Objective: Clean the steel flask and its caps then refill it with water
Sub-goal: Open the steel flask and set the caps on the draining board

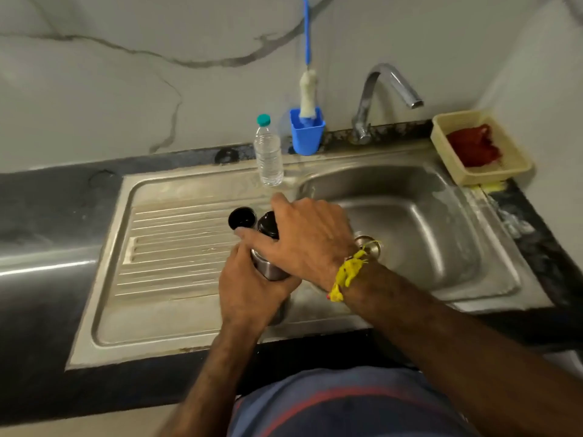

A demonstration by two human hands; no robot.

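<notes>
both hands (252, 288) (303, 238) grip the flask (268, 266); black cap (242, 217), water bottle (268, 152) just beyond.

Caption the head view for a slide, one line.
Left hand grips the steel flask on the drainboard while the right hand holds its dark cap.

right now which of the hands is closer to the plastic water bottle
Right. The right hand sits on the steel flask's top, fingertips just below the plastic water bottle. The left hand grips the flask body lower down, farther from it.
</notes>
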